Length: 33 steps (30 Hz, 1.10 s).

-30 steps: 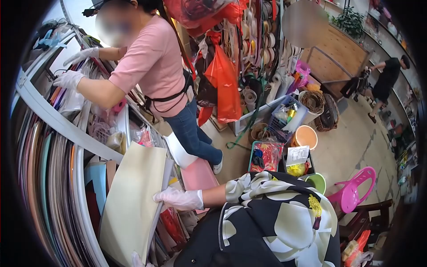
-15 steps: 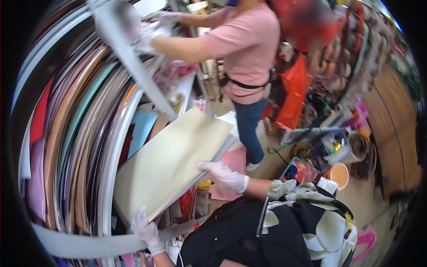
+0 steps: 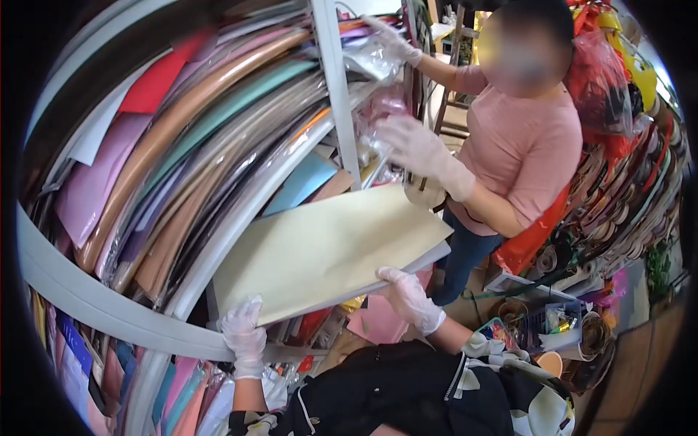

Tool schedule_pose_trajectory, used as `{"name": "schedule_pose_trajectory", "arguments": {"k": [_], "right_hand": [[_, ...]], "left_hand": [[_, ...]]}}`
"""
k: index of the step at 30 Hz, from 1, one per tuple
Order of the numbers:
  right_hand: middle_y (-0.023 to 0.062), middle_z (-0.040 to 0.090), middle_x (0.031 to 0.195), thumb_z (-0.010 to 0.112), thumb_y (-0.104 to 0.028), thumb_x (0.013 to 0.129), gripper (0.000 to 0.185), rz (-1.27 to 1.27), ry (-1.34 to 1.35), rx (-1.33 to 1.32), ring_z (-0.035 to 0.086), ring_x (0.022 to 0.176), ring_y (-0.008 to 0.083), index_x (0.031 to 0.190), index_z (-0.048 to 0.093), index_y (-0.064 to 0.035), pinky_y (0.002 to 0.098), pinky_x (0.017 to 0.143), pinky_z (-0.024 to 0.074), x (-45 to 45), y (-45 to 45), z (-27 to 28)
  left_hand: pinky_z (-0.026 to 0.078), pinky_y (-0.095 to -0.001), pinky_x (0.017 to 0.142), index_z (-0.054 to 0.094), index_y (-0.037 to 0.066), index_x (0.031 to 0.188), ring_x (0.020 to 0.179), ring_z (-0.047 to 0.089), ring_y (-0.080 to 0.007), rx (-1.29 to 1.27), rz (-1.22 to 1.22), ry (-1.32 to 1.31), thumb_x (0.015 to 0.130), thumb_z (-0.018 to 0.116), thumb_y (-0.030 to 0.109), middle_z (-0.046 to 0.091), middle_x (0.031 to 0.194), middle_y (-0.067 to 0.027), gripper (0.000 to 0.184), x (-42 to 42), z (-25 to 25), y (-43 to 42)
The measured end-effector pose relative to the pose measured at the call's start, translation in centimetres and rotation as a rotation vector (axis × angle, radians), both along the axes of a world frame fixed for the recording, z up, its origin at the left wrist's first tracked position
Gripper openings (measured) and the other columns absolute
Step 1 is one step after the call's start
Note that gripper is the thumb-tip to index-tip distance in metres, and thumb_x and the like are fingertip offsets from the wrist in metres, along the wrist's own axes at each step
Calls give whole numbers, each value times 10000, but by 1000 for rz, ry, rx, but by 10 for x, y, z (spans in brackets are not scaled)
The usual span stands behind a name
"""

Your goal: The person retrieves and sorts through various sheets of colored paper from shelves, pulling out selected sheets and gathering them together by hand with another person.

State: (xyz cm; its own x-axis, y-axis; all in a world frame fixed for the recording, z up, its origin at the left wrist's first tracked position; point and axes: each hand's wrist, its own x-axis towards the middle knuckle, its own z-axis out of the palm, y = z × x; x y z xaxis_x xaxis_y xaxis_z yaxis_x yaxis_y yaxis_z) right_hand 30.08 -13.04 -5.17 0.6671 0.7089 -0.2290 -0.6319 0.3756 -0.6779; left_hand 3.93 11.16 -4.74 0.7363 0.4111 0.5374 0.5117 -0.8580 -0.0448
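Note:
A stack of large paper sheets, cream on top with a greyish layer beneath, lies tilted across the shelf opening. My left hand, in a white glove, grips its near left corner. Farther right, my gloved right hand holds the near edge, thumb on top and the other fingers mostly hidden underneath. Behind the stack, blue paper pokes out of the shelf.
A white rack packed with coloured papers curves along the left. A co-worker in a pink top reaches gloved hands toward the shelf. Ribbon rolls line the right. Pink paper and a blue crate sit lower down.
My view has swung left, so the rack fills more of it. Both my hands keep hold of the paper stack. The co-worker has turned, one hand now lowered nearer the stack.

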Motion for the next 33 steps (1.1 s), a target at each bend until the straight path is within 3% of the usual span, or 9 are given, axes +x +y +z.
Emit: {"name": "schedule_pose_trajectory", "arguments": {"k": [4, 6, 13, 14, 26, 33], "right_hand": [[162, 567, 1274, 561, -69, 910, 414, 10, 13, -42, 569, 1168, 320, 1303, 472, 29, 520, 965, 489, 10, -1, -20], [181, 570, 1291, 566, -125, 937, 345, -70, 5, -100, 570, 1175, 288, 1255, 537, 6, 497, 935, 501, 1, 1, 12], [127, 615, 1132, 602, -105, 917, 256, 76, -9, -211, 622, 1013, 197, 1160, 575, -31, 374, 845, 527, 43, -22, -25], [128, 607, 1184, 608, -202, 916, 324, 121, 29, -268, 619, 1034, 210, 1196, 572, -43, 392, 866, 519, 49, -24, -31], [132, 607, 1174, 593, -259, 936, 390, 108, 70, -259, 617, 986, 202, 1257, 540, -43, 360, 835, 517, 77, -43, -56], [133, 607, 1168, 584, -293, 948, 430, 99, 90, -195, 616, 959, 198, 1292, 521, -42, 341, 817, 516, 108, -46, -73]], "left_hand": [[446, -425, 821, 681, 231, 1161, 963, 578, -279, -18, -19, -30, 624, 627, 70, 660, 1165, 3, 563, 2, 2, -2], [457, -416, 806, 684, 231, 1152, 938, 588, -275, -15, -19, -44, 624, 625, 69, 668, 1133, 7, 556, 3, 3, -2], [485, -399, 779, 697, 226, 1111, 926, 625, -250, -51, 13, -23, 611, 617, 33, 694, 1085, 18, 542, 23, 17, -15], [482, -397, 785, 698, 222, 1118, 946, 626, -254, -68, 10, -21, 596, 614, 18, 697, 1100, 12, 567, 25, 17, -16], [484, -388, 848, 670, 272, 1158, 1000, 606, -215, -100, -8, 91, 611, 641, 93, 672, 1170, 75, 576, 52, 5, -25], [440, -410, 943, 650, 205, 1197, 1056, 581, -240, -88, -108, 57, 660, 696, 178, 662, 1207, 36, 540, 82, 32, -32]]}}
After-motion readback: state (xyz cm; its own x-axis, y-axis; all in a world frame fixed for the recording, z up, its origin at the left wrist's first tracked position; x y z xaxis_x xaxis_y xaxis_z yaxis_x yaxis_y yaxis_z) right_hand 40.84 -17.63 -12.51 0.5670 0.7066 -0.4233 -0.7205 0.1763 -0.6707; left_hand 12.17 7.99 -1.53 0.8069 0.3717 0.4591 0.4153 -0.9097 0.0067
